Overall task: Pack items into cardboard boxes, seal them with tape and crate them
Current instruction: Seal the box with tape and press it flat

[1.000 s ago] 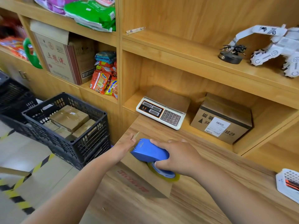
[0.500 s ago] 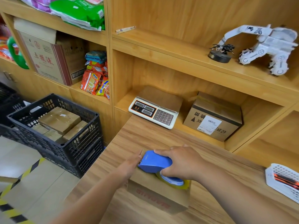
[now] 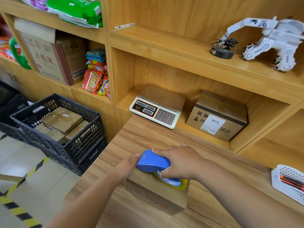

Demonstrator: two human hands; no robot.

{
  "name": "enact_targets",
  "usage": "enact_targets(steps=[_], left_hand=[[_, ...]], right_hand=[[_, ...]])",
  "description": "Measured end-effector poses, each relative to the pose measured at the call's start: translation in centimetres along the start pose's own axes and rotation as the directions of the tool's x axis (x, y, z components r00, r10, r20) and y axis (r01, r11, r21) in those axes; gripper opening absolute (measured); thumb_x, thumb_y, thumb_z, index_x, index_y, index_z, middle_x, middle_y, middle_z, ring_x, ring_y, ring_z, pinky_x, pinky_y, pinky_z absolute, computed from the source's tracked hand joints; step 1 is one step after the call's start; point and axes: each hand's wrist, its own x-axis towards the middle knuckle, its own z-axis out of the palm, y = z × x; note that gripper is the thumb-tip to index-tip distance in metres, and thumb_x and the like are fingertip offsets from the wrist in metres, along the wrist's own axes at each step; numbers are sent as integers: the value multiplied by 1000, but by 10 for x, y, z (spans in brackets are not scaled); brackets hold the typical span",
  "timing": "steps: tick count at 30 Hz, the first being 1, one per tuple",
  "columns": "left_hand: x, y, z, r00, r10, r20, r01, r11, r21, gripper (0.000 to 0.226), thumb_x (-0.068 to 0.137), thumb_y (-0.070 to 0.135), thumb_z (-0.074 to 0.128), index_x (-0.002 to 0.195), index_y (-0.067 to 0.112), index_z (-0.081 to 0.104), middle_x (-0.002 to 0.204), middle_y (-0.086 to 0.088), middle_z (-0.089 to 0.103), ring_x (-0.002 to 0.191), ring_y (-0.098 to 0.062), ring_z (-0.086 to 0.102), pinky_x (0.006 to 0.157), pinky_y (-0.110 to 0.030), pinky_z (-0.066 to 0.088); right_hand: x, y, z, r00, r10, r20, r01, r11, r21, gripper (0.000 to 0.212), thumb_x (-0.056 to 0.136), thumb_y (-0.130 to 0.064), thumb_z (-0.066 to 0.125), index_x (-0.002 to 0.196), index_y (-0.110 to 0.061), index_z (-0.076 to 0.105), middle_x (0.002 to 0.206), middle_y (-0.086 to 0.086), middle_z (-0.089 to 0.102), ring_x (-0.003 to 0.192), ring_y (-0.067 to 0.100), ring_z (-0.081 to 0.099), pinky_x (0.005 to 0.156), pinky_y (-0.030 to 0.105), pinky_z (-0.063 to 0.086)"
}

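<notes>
My right hand (image 3: 179,162) grasps the blue tape dispenser (image 3: 153,161), whose yellowish roll sits on top of the brown cardboard box (image 3: 156,196) on the wooden counter (image 3: 148,134). My left hand (image 3: 128,163) presses straight fingers against the box's left edge. The red lettering on the box front is upside down, and I cannot read it.

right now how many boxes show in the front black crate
4 in the black crate: a large box on top, a narrow box right of it, a small box left of it, another small box nearer. Others may be hidden beneath.
</notes>
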Motion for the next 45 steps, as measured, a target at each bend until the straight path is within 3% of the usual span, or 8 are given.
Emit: enact_targets(steps=[4,8,12,16,28,39,43,45], left_hand=[[-3,5,2,999,-12,-42,14,998,58,45,102,40,26,140,24,44,138,4,49,131,-16,41,102,-24,29],[-4,6,1,1000,3,-29,-1,998,70,51,98,51,29,140,26,44,147,6,39,138,-13,30,114,-29,20],[-2,5,3,996,-2,-88,10,996,89,46,101,41,34,142,21,42,155,-3,25,144,-16,18,114,-27,13],[-2,6,5,996,-23,-83,33,992,123,51,100,46,31,143,21,41,154,-4,28,142,-22,24,118,-37,16],[-7,13,8,995,-65,-79,78,983,169,54,99,49,28,146,24,33,156,-1,24,143,-23,20,117,-40,15],[-9,16,7,989,-106,-100,124,972,199,53,98,52,28,144,26,38,153,-1,30,141,-23,25,116,-42,19],[-13,22,12,990,-51,-134,76,979,191,48,101,41,32,143,19,39,147,-5,40,136,-23,34,110,-34,25],[-15,26,14,982,17,-190,40,956,290,49,101,36,35,146,17,32,147,-8,41,134,-25,37,107,-34,29]], right_hand=[[-8,4,-2,999,-28,-22,28,999,23,71,84,-54,53,147,-46,20,96,-8,44,78,12,32,84,29,23],[-17,11,-1,998,-63,-28,64,996,55,71,85,-54,52,147,-47,18,94,-11,44,70,6,32,81,26,22],[-39,34,1,998,-62,-31,65,995,79,69,85,-57,51,144,-54,16,97,-14,43,81,7,35,75,21,22],[-75,70,4,999,-38,6,37,993,113,68,83,-60,50,138,-64,11,91,-21,41,93,9,39,68,14,23],[-158,144,51,997,70,-28,-61,967,249,74,65,-68,51,122,-81,7,97,-22,50,96,3,41,87,18,38],[-144,149,88,996,85,5,-84,971,223,73,71,-64,51,119,-83,-1,99,-21,47,94,5,34,88,23,41],[-135,142,99,997,76,7,-76,983,165,70,79,-60,50,121,-77,-3,95,-19,42,94,11,35,72,15,33],[-131,137,104,997,82,-3,-81,986,142,71,82,-57,50,124,-73,-5,91,-19,39,93,12,35,67,14,29]])
